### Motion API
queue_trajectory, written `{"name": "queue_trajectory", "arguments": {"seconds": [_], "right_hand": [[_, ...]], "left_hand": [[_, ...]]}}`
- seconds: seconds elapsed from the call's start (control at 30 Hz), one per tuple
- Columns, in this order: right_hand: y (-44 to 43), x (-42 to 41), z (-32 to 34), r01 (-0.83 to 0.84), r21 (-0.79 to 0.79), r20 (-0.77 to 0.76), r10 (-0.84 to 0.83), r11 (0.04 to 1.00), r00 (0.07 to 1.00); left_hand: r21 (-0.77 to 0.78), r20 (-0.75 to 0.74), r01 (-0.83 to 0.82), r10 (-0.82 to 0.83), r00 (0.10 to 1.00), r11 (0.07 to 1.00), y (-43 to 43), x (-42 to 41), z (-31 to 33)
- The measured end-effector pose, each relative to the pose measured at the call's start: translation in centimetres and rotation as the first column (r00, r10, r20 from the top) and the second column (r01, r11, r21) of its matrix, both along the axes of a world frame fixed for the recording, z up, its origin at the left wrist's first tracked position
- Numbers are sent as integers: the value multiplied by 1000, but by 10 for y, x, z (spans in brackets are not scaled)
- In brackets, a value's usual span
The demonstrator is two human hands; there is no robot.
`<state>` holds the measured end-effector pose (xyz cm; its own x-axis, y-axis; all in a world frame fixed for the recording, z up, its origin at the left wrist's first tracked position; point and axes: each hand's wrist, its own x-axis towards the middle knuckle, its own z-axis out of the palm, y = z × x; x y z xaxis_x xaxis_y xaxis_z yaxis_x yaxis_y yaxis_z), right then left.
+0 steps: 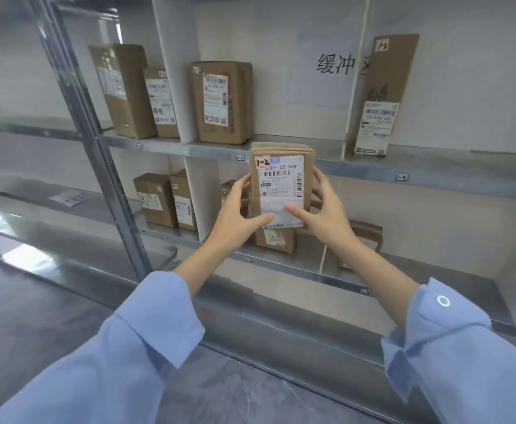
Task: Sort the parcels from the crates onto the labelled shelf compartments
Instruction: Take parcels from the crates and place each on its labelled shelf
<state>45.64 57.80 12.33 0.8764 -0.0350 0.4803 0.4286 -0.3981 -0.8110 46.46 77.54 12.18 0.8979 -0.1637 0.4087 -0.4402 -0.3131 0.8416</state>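
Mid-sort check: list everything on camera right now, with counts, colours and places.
held parcel: one, brown, label marked 1-2, before the upper shelf edge
upper-shelf parcels: four, brown; two left bay, one middle, one right
lower-shelf parcels: at least four, brown, some hidden by the hands
shelf tags: three, white, upper shelf's front edge
paper sign: one, white, back wall
rack: one, grey metal
left hand: grips the parcel's left side
right hand: grips its right side
sleeves: two, light blue

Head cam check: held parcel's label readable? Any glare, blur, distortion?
Head view: the held parcel is in focus; its "1-2" tag and "D5 069" can be read, the fine print cannot. Head view: a glare patch sits on the lower-left shelf; the wide lens bows the shelf upright; the frame edges look soft.
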Motion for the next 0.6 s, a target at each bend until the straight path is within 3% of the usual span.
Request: {"name": "queue_trajectory", "arguments": {"seconds": [0.23, 0.43, 0.5, 0.6], "right_hand": [[36, 39, 14, 31, 41, 72, -34, 999, 997], [44, 79, 25, 93, 72, 107, -100, 993, 989], [42, 98, 33, 121, 75, 128, -130, 990, 983], [31, 132, 45, 186, 67, 148, -194, 980, 970]], "left_hand": [[36, 29, 2, -3, 1000, 999, 34, 47, 12], [205, 141, -98, 70, 988, 974, 61, 83, 37], [334, 220, -194, 124, 968, 922, 69, 99, 40], [548, 341, -362, 194, 920, 754, 76, 125, 41]]}}
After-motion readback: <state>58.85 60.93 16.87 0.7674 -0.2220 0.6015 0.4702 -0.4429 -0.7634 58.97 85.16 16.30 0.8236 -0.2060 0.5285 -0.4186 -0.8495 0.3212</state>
